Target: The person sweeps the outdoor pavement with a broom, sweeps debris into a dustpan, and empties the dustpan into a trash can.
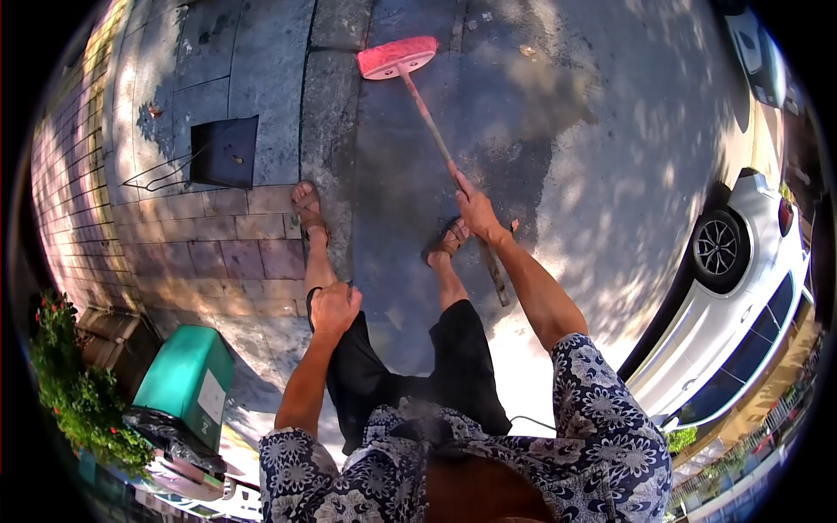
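My right hand (pixel 476 212) is closed round the worn handle of a push broom (pixel 429 120). Its pink-bristled head (pixel 398 58) rests on the pavement ahead, and the handle's end sticks out behind my hand near my right foot. My left hand (pixel 336 307) is curled closed above my left knee, apart from the broom; a dark edge shows beside the fingers, and what they hold, if anything, is hidden. On the paving to the left lies a black dustpan (pixel 224 152) with a thin wire handle.
A stone curb (pixel 330 131) runs between my sandalled feet. A green bin (pixel 183 370) stands at lower left, beside a flowering bush (pixel 74 383). A white car (pixel 732 322) is parked on the right. Wet-looking dark ground lies around the broom head; a few dry leaves are scattered.
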Tool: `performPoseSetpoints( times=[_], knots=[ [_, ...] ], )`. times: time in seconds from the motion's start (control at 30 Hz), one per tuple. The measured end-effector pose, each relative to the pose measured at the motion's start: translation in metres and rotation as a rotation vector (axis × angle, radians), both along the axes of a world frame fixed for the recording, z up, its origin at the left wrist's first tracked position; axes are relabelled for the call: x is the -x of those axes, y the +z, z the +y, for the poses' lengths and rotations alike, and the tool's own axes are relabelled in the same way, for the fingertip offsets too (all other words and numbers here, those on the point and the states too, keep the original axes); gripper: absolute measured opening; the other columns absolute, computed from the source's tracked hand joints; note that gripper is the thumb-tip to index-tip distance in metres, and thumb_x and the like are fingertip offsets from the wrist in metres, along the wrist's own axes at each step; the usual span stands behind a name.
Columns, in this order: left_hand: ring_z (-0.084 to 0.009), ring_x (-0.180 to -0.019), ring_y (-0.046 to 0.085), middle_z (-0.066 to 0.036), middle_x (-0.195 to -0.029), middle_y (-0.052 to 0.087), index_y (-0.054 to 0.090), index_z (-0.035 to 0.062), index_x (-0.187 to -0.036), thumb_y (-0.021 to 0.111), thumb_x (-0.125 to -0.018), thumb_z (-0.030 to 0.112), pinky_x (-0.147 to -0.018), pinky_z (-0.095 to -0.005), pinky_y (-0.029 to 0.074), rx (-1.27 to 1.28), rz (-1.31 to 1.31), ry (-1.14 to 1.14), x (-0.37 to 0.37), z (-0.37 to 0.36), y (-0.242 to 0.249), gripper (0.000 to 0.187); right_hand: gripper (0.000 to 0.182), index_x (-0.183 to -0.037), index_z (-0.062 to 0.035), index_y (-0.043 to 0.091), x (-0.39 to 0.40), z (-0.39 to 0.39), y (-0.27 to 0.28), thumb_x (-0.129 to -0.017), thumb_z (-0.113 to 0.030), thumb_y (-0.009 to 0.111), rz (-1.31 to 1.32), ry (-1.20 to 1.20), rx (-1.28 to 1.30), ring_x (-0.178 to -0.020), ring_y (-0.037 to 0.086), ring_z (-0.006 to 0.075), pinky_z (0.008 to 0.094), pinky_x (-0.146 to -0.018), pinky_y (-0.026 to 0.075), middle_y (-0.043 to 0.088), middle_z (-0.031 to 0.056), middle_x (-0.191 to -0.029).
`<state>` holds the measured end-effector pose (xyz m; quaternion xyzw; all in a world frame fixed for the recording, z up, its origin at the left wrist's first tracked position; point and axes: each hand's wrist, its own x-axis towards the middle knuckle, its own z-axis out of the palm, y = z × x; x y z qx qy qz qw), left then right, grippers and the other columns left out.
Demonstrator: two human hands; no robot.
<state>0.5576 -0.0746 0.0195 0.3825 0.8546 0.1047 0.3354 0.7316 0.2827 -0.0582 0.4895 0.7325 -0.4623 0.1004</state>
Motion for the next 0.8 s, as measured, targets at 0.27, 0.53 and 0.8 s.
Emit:
performPoseSetpoints(
  times=[0.27,0.53,0.8],
  knots=[
    [-0.0361,-0.075,0.064,-0.014,-0.075,0.065,0.06,0.0044,-0.071,0.062,-0.086,0.029,-0.074,-0.0469,0.046,-0.036,0.038,-0.039,0.001,0.004,-0.001,0.029,0.064,-0.159,-0.0271,0.022,-0.151,0.053,0.113,-0.101,-0.021,0.049,-0.304,0.649,-0.363,-0.05,0.06,0.0391,0.0465,-0.045,0.046,0.064,0.0211,-0.067],
    [-0.0364,-0.074,0.064,-0.015,-0.075,0.065,0.06,0.0046,-0.07,0.063,-0.086,0.03,-0.073,-0.0469,0.047,-0.024,0.007,-0.024,0.002,0.008,0.0,0.03,0.049,-0.15,-0.0169,0.044,-0.127,0.023,0.182,-0.101,-0.012,0.05,-0.091,0.194,-0.206,-0.104,0.069,0.0335,0.0387,-0.085,0.052,0.067,0.0255,-0.115],
    [-0.0362,-0.071,0.064,-0.015,-0.072,0.064,0.058,0.0046,-0.068,0.063,-0.086,0.028,-0.071,-0.0469,0.047,-0.052,0.03,0.01,0.012,0.002,0.003,0.03,0.054,-0.154,-0.0212,0.036,-0.005,-0.026,0.116,-0.101,-0.018,0.048,-0.257,0.343,0.029,-0.095,0.071,0.0327,0.0419,-0.083,0.055,0.064,0.0241,-0.122]
  ],
)
